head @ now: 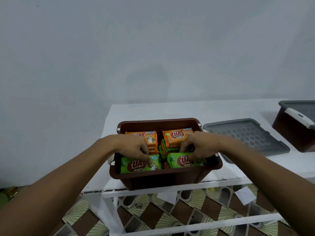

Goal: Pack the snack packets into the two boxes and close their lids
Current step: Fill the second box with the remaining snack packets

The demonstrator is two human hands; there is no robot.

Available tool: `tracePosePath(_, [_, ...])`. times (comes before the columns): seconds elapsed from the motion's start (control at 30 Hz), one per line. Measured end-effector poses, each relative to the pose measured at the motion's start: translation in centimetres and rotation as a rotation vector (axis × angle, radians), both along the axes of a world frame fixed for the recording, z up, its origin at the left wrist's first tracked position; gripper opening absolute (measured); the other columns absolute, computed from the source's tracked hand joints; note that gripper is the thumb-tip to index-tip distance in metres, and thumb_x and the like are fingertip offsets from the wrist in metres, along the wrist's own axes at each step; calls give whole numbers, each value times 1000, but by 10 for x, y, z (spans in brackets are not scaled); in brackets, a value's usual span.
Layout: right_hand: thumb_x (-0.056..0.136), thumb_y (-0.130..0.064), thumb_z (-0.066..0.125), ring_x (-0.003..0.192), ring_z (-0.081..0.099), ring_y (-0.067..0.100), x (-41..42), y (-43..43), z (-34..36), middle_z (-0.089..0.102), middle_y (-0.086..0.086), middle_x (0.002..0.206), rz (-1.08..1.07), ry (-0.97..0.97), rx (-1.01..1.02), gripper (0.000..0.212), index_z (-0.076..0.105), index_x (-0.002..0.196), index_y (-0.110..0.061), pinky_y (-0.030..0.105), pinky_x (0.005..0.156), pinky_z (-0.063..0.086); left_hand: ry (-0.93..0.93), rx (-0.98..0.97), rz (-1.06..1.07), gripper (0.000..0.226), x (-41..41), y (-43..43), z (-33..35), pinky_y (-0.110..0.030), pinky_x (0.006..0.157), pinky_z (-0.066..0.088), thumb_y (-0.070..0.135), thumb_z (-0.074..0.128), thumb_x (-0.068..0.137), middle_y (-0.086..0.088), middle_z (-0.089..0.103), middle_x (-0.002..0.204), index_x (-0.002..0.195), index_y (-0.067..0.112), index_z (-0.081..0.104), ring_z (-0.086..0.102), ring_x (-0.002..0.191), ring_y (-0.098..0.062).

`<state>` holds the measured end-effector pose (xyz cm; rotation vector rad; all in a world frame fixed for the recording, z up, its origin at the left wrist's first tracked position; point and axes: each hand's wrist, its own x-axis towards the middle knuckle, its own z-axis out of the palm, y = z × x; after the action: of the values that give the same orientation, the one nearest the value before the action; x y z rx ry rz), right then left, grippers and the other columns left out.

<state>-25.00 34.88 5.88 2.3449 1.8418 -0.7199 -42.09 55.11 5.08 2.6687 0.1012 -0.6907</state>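
An open brown box [163,180] stands at the front edge of the white table, filled with several snack packets. Orange packets [177,134] stand in the back row and green packets [136,166] in the front row. My left hand [136,147] reaches into the left half, fingers curled down onto the top edge of the front left green packet. On the right side my right hand [196,147] pinches the top edge of the front right green packet [182,161]. A grey lid [247,135] lies flat to the right of the box.
A second brown box [296,133] with a grey lid on it and a white latch stands at the far right of the white table [170,109]. A bare wall rises behind. Under the table frame the floor is patterned tile with scraps of white paper.
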Motion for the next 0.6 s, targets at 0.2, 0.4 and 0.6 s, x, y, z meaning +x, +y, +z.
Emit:
tracePosePath(0.2, [94, -28, 58, 118, 53, 12, -1, 10, -2, 57, -9, 132, 8, 26, -34, 41, 55, 135, -28, 30, 100, 45, 70, -67, 101, 44, 11, -9, -3, -35, 99, 49, 49, 38, 100, 4, 59, 133, 137, 29, 53, 60, 113, -11])
tracePosePath(0.4, [99, -31, 48, 127, 44, 14, -9, 13, -10, 46, -6, 143, 78, 82, -73, 48, 40, 146, -26, 29, 106, 34, 94, -65, 193, 43, 15, -20, -8, -29, 100, 40, 40, 32, 104, 1, 51, 139, 138, 24, 52, 51, 122, -15])
tracePosePath(0.6, [99, -30, 45, 111, 52, 11, 1, 12, -14, 55, -1, 132, 67, 70, -53, 40, 48, 138, -22, 28, 96, 43, -3, -58, 98, 46, 7, -12, -17, -35, 87, 53, 44, 33, 103, -6, 69, 107, 117, 16, 66, 65, 91, -14])
